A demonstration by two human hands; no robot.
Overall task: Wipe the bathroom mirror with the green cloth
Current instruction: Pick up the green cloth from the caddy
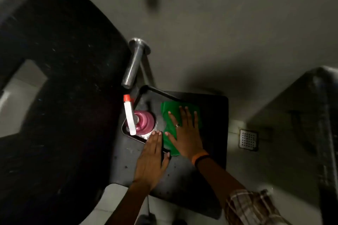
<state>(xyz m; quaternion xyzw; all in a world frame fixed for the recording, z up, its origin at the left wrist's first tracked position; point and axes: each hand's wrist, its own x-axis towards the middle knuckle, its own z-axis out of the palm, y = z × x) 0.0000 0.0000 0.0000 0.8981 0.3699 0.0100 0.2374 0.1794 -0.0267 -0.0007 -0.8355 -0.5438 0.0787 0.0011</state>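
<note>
Head view: green cloth (169, 115) lies flat on a dark tray (212, 107), right hand (184, 131) spread open, palm down on it, fingers apart, gripping nothing; bare tray surface lies open to the right and toward the person. Left hand (151, 159) flat, fingers together, on the tray's left rim, holding nothing. Just left of the cloth stand a pink spray bottle (143, 121) and, behind, a metal spout (133, 64); floor drain (248, 139) well to the right.

Green cloth (180, 126) on black counter (182, 179), toward its far edge. Pink bottle (144, 121) with white sprayer (130, 118), red-orange tip. Orange and black bands (200, 159) at one wrist, brown-and-cream plaid sleeve (250, 208). Silver tap (132, 65); grey wall (219, 33).
</note>
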